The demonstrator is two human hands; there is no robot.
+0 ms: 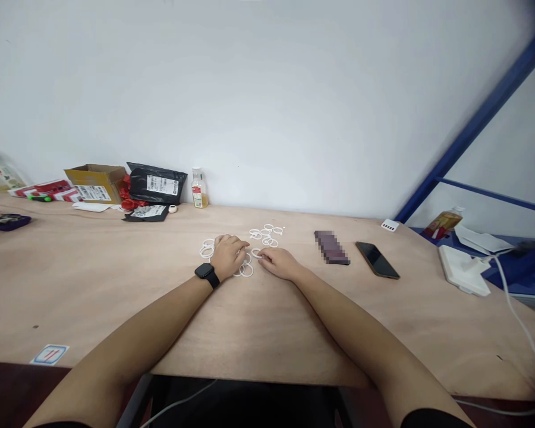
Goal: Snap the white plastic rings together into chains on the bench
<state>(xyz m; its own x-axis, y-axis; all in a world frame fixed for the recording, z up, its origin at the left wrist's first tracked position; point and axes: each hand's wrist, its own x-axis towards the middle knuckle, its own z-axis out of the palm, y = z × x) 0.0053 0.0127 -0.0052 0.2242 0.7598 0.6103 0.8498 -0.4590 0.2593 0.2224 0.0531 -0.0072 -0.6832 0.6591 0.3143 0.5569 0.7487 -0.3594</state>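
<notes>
Several thin white rings lie on the wooden table in front of me. My left hand (228, 257), with a black watch on its wrist, rests palm down over a cluster of them. Its fingers reach to the right and cover part of the pile; rings (206, 251) show at its left side and more rings (246, 270) below it. My right hand (280, 262) is closed, thumb and fingertips pinching the edge of one white ring (255, 253). Just beyond both hands is another loose group of white rings (267, 235), some with small tabs.
Right of my hands lie a pixelated dark object (332, 247), a phone (377, 260) and a white power strip (463, 270) with a cable. Along the wall stand a bottle (199, 189), a black parcel bag (156, 183) and a cardboard box (96, 183). A blue metal frame (477, 128) rises at right.
</notes>
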